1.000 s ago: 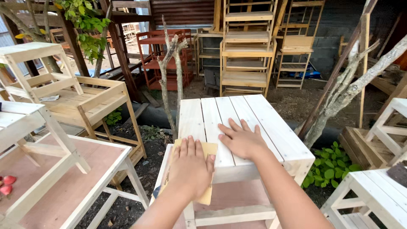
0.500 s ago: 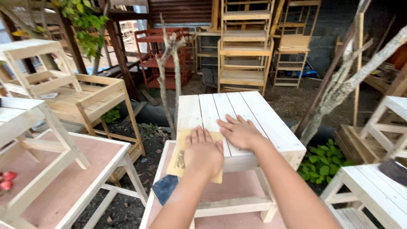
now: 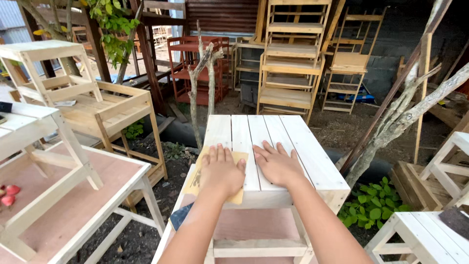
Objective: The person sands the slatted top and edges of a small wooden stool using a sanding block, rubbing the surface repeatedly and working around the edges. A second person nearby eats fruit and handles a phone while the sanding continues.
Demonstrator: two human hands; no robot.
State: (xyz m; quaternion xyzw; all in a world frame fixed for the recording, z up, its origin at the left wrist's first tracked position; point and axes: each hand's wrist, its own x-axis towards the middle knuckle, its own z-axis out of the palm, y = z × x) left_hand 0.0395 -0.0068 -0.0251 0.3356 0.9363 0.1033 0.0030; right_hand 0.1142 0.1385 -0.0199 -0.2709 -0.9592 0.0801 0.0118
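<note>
Left hand point(image 3: 221, 171): lay flat, fingers together, pressing sandpaper point(image 3: 204, 172) onto stool point(image 3: 293, 142).
Right hand point(image 3: 278, 164): fingers spread flat on slats.

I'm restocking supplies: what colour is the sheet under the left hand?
Yellowish tan, a flat sheet of sandpaper on the white slatted tabletop, seen in the head view.
</note>
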